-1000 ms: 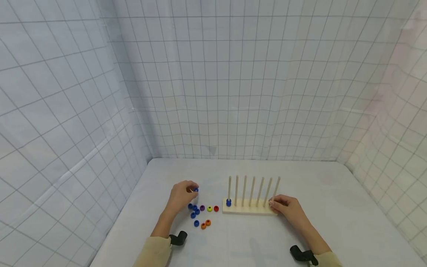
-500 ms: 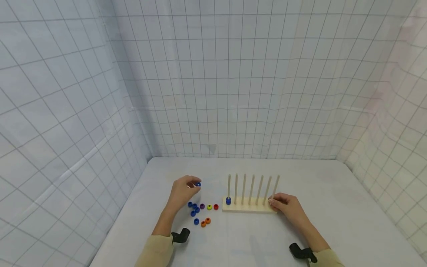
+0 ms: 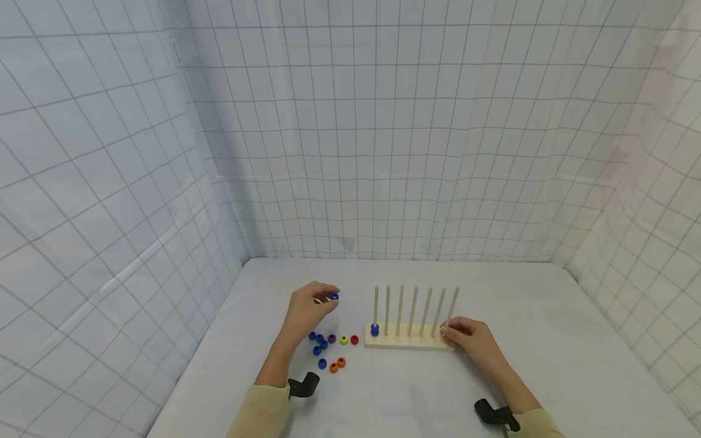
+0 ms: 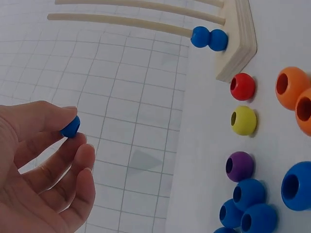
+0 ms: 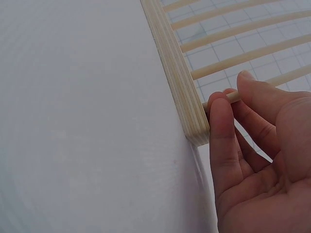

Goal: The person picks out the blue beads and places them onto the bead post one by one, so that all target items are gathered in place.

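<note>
Between thumb and fingertips, my left hand (image 3: 308, 309) pinches a blue bead (image 4: 71, 127), raised above the table left of the wooden peg rack. The peg rack (image 3: 408, 344) has a flat base with several upright pegs in a row. On its leftmost peg sit two blue beads (image 4: 200, 37), one atop the other; the other pegs carry no beads. My right hand (image 3: 476, 342) is at the rack's right end. In the right wrist view its thumb and fingers pinch the rightmost peg (image 5: 233, 97) near the base.
Left of the rack lie a red bead (image 3: 355, 340), a yellow bead (image 3: 344, 340) and a purple bead (image 3: 331, 339) in a row. Several blue beads (image 4: 250, 195) and two orange beads (image 4: 291, 87) lie loose nearby. White gridded sheets (image 3: 350, 152) surround the white table (image 3: 416, 401).
My left hand has lifted the blue bead and carried it away from me and to the right, closer to the rack. The right hand stays at the rack's right end.
</note>
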`<action>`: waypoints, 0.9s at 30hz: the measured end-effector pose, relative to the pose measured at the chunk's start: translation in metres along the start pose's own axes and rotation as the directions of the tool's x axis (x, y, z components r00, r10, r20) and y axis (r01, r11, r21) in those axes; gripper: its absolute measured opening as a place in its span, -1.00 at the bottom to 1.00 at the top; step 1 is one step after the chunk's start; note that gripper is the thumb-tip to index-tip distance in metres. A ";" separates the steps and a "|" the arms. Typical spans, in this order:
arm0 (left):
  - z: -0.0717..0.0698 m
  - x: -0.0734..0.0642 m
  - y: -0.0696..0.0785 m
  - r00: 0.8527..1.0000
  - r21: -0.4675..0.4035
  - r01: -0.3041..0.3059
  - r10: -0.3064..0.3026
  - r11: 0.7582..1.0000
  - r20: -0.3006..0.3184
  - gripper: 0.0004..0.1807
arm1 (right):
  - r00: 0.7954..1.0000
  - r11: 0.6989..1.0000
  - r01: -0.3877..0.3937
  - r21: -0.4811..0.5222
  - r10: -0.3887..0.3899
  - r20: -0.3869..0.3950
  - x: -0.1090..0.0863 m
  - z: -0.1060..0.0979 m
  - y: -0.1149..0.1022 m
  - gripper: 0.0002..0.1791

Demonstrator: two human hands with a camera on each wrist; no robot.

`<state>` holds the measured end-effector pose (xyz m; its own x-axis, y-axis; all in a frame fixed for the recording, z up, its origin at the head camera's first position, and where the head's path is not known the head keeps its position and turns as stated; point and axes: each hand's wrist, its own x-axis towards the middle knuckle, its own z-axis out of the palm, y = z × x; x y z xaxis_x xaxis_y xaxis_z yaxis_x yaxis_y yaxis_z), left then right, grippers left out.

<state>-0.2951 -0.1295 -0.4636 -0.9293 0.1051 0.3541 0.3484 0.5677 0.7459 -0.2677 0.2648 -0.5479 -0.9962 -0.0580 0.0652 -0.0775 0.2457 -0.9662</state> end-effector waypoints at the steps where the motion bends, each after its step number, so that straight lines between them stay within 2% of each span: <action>1: 0.001 0.001 0.001 1.000 -0.004 0.003 -0.003 1.000 0.001 -0.74 | 1.000 1.000 0.000 -0.002 0.000 -0.002 0.000 0.000 -0.001 -0.69; 6: 0.003 0.003 0.011 1.000 -0.026 0.007 -0.007 1.000 -0.004 -0.73 | 1.000 1.000 -0.008 -0.003 0.008 -0.007 -0.001 0.000 -0.003 -0.69; 18: 0.004 0.003 0.036 0.995 -0.103 -0.093 0.089 0.990 -0.044 -0.73 | 1.000 1.000 -0.016 -0.017 0.016 -0.011 0.001 -0.001 0.002 -0.70; 27: 0.007 0.003 0.048 0.991 -0.110 -0.127 0.122 0.986 -0.049 -0.72 | 1.000 1.000 -0.007 -0.014 0.007 -0.006 -0.001 -0.002 0.001 -0.69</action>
<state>-0.2825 -0.0963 -0.4309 -0.8726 0.1338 0.4697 0.4749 0.4568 0.7522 -0.2674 0.2669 -0.5484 -0.9969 -0.0508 0.0595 -0.0707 0.2600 -0.9630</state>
